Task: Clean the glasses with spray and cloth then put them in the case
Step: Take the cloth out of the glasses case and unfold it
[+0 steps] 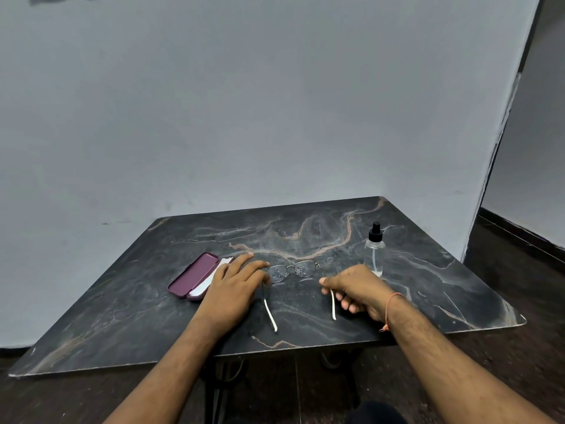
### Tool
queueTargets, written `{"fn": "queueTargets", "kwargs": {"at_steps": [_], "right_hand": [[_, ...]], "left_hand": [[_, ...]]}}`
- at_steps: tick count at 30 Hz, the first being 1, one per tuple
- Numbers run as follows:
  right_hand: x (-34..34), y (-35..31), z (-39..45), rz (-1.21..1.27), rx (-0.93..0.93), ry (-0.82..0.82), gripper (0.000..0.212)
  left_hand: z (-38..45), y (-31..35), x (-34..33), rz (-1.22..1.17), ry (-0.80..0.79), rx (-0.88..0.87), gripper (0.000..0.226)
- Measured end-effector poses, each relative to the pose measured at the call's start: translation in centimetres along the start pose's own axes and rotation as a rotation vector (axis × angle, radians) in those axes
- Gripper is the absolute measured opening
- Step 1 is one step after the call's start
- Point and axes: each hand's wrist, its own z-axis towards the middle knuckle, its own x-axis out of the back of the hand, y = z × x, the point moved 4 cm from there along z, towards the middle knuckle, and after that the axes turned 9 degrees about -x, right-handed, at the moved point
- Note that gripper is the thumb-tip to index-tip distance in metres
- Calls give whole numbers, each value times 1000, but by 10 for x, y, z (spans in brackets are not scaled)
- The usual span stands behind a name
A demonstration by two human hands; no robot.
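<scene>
Both forearms reach in from the bottom edge toward a dark marbled table [122, 316], the right one with a thin orange thread [389, 310] around the wrist. Between the two hands, the glasses [292, 269] sit on the tabletop with temples unfolded and pointing back toward the person, lenses facing away; small droplets or specks show on both lenses. The right hand [357, 289] pinches the right temple between thumb and forefinger, its other fingers curled loosely beneath. The left hand [237, 286] lies palm down with fingers straight and slightly spread, its thumb side at the left temple near the hinge; whether it actually grips the temple cannot be told.

Just left of that hand, partly hidden under its fingers, lies the case [194, 276], maroon and open, with a white cloth [211, 281] inside. Beyond the right hand, near it, stands a clear spray bottle [374, 254] with a black nozzle, upright. A plain grey wall [244, 102] rises behind the table, and dark flooring [504, 270] shows to the right.
</scene>
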Motion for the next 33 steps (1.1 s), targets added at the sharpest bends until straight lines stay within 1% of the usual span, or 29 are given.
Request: {"fn": "queueTargets", "kwargs": {"at_steps": [3, 5, 6, 7, 8, 10, 11, 14, 16, 18, 20, 23, 25, 29, 31, 33], "right_hand": [[0, -1, -5, 5, -6, 7, 33], [0, -1, -8, 26, 5, 25, 38], [0, 0, -9, 45, 19, 45, 40], [0, 1, -10, 68, 37, 71, 43], [0, 2, -12, 92, 57, 104, 44], [-1, 4, -17, 110, 109, 188, 46], [-2, 4, -21, 83, 143, 238, 46], [-6, 1, -33, -62, 244, 382, 43], [-4, 0, -38, -76, 289, 429, 36], [-3, -2, -40, -57, 324, 432, 29], [-2, -4, -39, -83, 366, 425, 23], [-9, -20, -35, -165, 447, 424, 15], [-20, -39, -29, -246, 493, 394, 15], [-71, -88, -18, -481, 580, 247, 19], [-102, -111, -12, -613, 634, 223, 20], [-132, -129, -3, -728, 649, 212, 20]], "left_hand": [[0, 4, 6, 8, -15, -12, 64], [-3, 0, 7, -2, -2, 25, 77], [-7, -3, 8, -16, 20, 50, 79], [-12, -8, 10, -34, 52, 84, 76], [-19, -14, 12, -56, 94, 131, 68], [-36, -31, 18, -103, 176, 280, 52], [-45, -41, 20, -130, 206, 358, 47], [-71, -65, 20, -195, 231, 506, 40], [-83, -74, 18, -233, 236, 574, 38], [-88, -76, 17, -286, 253, 639, 39], [-88, -75, 15, -295, 256, 655, 41], [-86, -74, 11, -267, 198, 641, 39], [-84, -73, 9, -236, 159, 605, 36], [-84, -71, 11, -222, 155, 553, 37], [-85, -73, 12, -268, 147, 560, 42], [-85, -75, 12, -324, 140, 576, 49]]}}
